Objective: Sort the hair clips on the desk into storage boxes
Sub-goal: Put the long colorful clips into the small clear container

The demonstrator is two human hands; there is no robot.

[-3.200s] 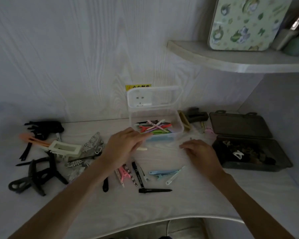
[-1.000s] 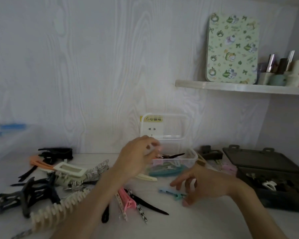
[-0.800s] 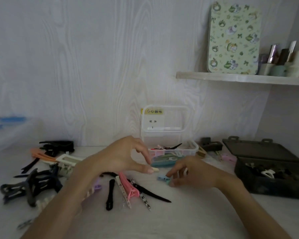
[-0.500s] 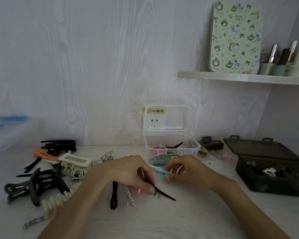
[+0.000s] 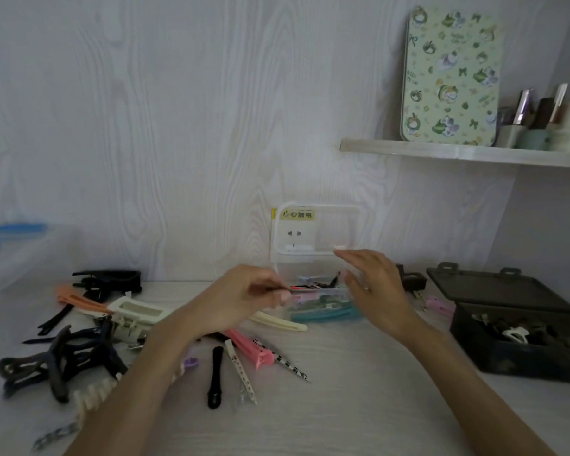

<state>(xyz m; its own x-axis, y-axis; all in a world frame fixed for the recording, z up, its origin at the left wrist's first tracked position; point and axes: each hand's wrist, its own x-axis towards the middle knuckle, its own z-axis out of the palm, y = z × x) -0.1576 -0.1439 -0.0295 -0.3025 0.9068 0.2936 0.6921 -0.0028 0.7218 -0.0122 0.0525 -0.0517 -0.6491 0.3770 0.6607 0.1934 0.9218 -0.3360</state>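
Pale wood-grain tabletop (image 5: 343,406), clips scattered. My left hand (image 5: 241,299) pinches a thin dark clip (image 5: 297,288) at the clear storage box (image 5: 323,304). My right hand (image 5: 372,284) hovers beside it, fingers (image 5: 352,256) spread, holding nothing.

Two bare forearms, sleeveless as far as visible. Left hand (image 5: 241,299) and right hand (image 5: 374,286) ungloved, without rings; pale nails.

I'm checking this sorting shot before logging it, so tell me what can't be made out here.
Head view only:
- What the left hand pinches: a thin dark clip, mostly hidden by its fingers and blurred.
- Clear box: its right side is behind the right hand.
- Dark box: contents too dim to sort out.
- Metal clip at bottom left: blurred.
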